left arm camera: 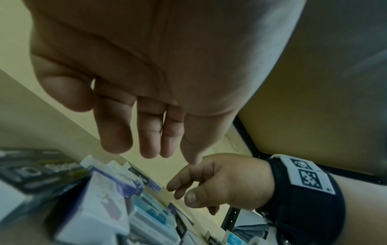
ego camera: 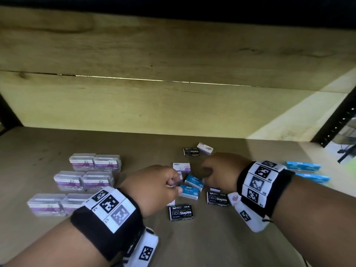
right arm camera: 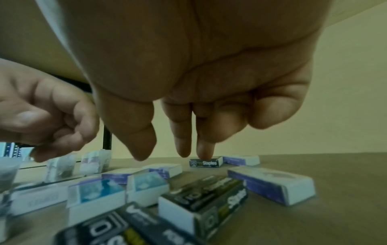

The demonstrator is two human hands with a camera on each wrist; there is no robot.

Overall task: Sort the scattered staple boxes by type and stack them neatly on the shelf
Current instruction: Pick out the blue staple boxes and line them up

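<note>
Wooden shelf (ego camera: 57, 143) holds black "10 Staples" boxes (ego camera: 181, 213) & blue "Staples" boxes (ego camera: 194, 181). Your left hand (ego camera: 156, 187) and right hand (ego camera: 221, 172) hover w/ loose fingers, gripping nothing.

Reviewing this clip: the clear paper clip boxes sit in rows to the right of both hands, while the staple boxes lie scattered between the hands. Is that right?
Not quite. The head view shows the clear paper clip boxes in rows to the left of both hands, beyond the left hand, not to the right. The rest holds: staple boxes lie scattered between it and the right hand.

Blue staple boxes (ego camera: 194, 181), black ones (ego camera: 181, 213) — checker-patterned wristbands (ego camera: 257, 181)
</note>
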